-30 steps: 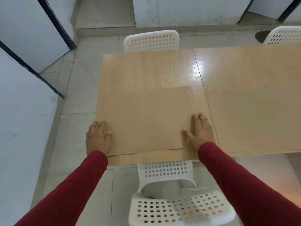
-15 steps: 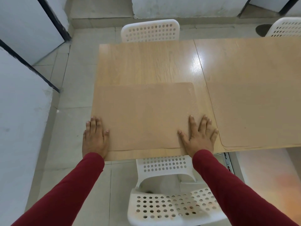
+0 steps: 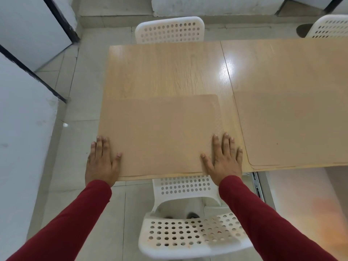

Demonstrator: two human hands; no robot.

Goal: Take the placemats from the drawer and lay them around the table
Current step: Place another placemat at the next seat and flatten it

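A tan placemat lies flat on the near left part of the light wooden table, its front edge close to the table's front edge. My left hand rests flat on its near left corner, fingers spread, partly past the table's left edge. My right hand presses flat on its near right corner, fingers apart. A second tan placemat lies to the right on the same table, running out of view at the right.
A white perforated chair stands tucked in front of me under the table edge. Two more white chairs stand at the far side, one opposite and one at the right. White partition panels line the left. A metal drawer rail shows under the table.
Both hands went from slightly curled to flat with fingers spread on the mat's near corners. The mat was straightened and sits squarer to the table edge. The view shifted slightly.
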